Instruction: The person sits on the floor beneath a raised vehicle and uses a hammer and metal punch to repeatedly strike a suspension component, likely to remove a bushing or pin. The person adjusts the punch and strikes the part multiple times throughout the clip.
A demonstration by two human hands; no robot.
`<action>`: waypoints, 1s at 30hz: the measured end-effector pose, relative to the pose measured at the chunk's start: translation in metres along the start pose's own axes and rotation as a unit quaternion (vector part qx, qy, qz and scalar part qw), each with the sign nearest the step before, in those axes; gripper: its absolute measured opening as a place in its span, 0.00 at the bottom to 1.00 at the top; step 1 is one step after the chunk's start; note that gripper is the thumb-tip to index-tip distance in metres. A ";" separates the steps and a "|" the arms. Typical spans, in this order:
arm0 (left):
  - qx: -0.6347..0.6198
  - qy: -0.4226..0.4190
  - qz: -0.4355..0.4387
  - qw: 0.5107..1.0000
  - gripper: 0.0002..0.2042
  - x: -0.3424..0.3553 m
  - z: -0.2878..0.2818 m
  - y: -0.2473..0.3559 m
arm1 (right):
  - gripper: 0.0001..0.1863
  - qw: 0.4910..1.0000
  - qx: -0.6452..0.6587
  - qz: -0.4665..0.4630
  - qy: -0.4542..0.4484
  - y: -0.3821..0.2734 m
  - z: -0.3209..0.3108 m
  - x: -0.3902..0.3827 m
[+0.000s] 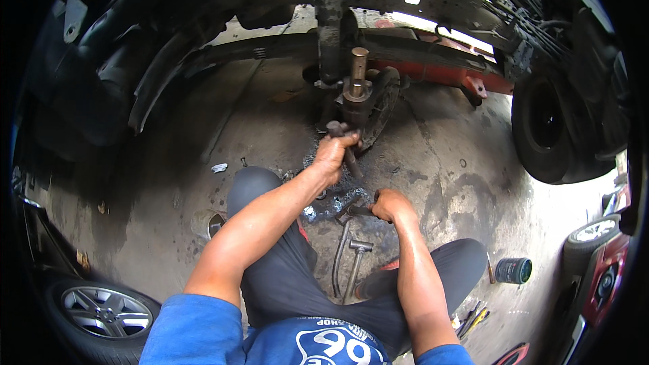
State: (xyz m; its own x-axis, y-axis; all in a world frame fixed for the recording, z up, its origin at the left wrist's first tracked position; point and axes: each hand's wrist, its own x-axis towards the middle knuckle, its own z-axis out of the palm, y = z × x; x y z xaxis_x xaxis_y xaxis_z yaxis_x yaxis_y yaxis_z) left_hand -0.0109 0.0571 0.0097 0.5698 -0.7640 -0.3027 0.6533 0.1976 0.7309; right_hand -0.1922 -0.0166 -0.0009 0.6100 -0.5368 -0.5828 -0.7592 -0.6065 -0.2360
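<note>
My left hand is closed around a dark metal bar just below an upright metal assembly under a raised vehicle. A shiny cylindrical pin stands out of the top of that assembly. Lower and to the right, my right hand grips a hammer, its dark head pointing left, low over the floor. On the ground between my legs lie a bent metal rod and a T-shaped metal tool. Part of the left-hand bar is hidden by my fingers.
A beam and the vehicle's underside hang overhead. A tire stands at right; a spoked wheel lies at lower left. Near my left knee is a pale container. A dark bucket and several screwdrivers lie right.
</note>
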 end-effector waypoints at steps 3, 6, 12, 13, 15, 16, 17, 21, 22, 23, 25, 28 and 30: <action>-0.092 0.007 0.005 0.996 0.15 0.001 0.004 0.011 | 0.24 1.000 0.004 -0.003 -0.008 0.002 0.002 0.002; -0.112 0.025 -0.013 0.993 0.11 0.000 0.006 0.017 | 0.24 1.000 0.004 -0.002 0.006 0.005 0.005 0.005; -0.095 -0.014 -0.041 0.995 0.09 0.007 0.004 0.019 | 0.25 1.000 0.006 0.003 -0.017 0.005 0.006 0.008; -0.095 -0.017 -0.045 0.994 0.09 0.009 0.003 0.019 | 0.26 1.000 0.003 0.002 -0.015 0.003 0.005 0.008; -0.096 -0.005 -0.043 0.994 0.07 0.011 0.001 0.016 | 0.27 1.000 0.000 0.005 -0.018 0.001 0.003 0.007; -0.055 -0.006 -0.038 0.998 0.06 0.012 0.000 0.014 | 0.27 1.000 0.000 0.008 -0.023 0.000 0.002 0.007; -0.014 -0.007 -0.033 0.999 0.06 0.012 0.000 0.010 | 0.27 1.000 0.000 0.010 -0.025 -0.001 0.002 0.006; 0.147 0.029 0.005 0.989 0.07 0.017 0.000 -0.008 | 0.27 1.000 0.002 0.009 -0.023 -0.002 0.002 0.006; 0.185 0.028 0.003 0.982 0.07 0.019 0.001 -0.011 | 0.27 1.000 0.005 0.009 -0.023 -0.002 0.003 0.006; 0.193 0.022 0.020 0.981 0.07 0.022 0.002 -0.014 | 0.27 1.000 0.008 0.010 -0.019 -0.001 0.003 0.007; 0.226 0.026 0.034 0.973 0.08 0.029 0.006 -0.017 | 0.26 1.000 0.003 0.009 -0.012 0.000 0.006 0.007; 0.206 0.029 0.034 0.978 0.08 0.038 0.012 -0.018 | 0.25 1.000 0.001 0.012 -0.001 0.003 0.008 0.007; 0.214 0.039 0.049 0.975 0.09 0.041 0.013 -0.019 | 0.24 1.000 0.001 0.013 0.001 0.004 0.008 0.006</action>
State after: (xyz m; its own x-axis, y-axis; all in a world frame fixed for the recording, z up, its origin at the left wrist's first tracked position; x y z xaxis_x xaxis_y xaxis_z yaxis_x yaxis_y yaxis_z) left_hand -0.0061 0.0144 -0.0085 0.6661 -0.7018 -0.2527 0.3355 -0.0207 0.9418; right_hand -0.1937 -0.0174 -0.0117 0.5901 -0.5540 -0.5873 -0.7756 -0.5908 -0.2220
